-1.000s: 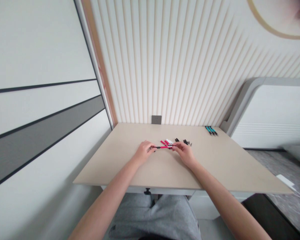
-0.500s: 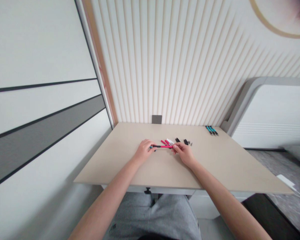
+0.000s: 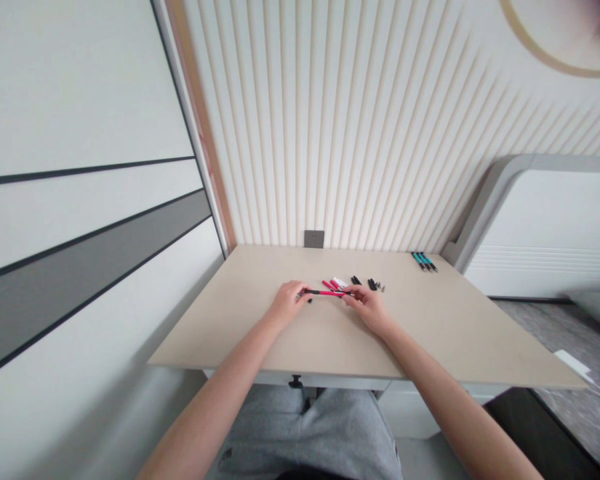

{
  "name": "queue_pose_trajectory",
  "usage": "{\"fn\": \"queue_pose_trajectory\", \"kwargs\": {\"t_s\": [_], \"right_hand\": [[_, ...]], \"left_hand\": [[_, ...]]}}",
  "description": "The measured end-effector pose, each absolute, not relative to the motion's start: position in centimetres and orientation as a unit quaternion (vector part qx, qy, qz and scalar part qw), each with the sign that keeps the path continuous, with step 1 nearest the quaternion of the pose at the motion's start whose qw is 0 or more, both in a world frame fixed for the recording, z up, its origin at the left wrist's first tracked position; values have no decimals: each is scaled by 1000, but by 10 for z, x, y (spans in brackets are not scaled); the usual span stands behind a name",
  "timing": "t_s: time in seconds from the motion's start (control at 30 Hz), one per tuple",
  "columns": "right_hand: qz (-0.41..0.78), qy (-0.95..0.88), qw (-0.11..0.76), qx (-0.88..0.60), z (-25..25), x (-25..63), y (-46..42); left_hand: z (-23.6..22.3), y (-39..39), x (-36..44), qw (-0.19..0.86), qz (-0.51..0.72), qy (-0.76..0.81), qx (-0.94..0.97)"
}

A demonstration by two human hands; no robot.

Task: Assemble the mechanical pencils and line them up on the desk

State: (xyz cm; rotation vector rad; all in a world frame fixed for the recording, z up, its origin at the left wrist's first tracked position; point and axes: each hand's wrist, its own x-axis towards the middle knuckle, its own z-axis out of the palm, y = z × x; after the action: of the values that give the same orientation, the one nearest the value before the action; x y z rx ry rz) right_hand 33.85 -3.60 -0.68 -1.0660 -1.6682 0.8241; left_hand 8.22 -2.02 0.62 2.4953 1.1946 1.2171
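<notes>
The hands sit well back from the near edge of a beige tabletop and well apart from its left and right edges. The left hand pinches the left end of a red pen in closed fingers, and the right hand pinches its right end, so the pen spans the gap between them. A grey wall socket sits just above the far edge. Just beyond the pen lie red and white pen parts, then black pen parts and small metal tips. Further right, by the far edge, lie teal-and-black pens. Any print on the pens is too small to read.
</notes>
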Motion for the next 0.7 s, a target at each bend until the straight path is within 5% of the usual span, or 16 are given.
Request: {"fn": "queue_pose_trajectory", "kwargs": {"t_s": [0.7], "right_hand": [[366,-656,495,-437,-6,338,-36]], "left_hand": [[9,-25,83,86,404,393,821]]}}
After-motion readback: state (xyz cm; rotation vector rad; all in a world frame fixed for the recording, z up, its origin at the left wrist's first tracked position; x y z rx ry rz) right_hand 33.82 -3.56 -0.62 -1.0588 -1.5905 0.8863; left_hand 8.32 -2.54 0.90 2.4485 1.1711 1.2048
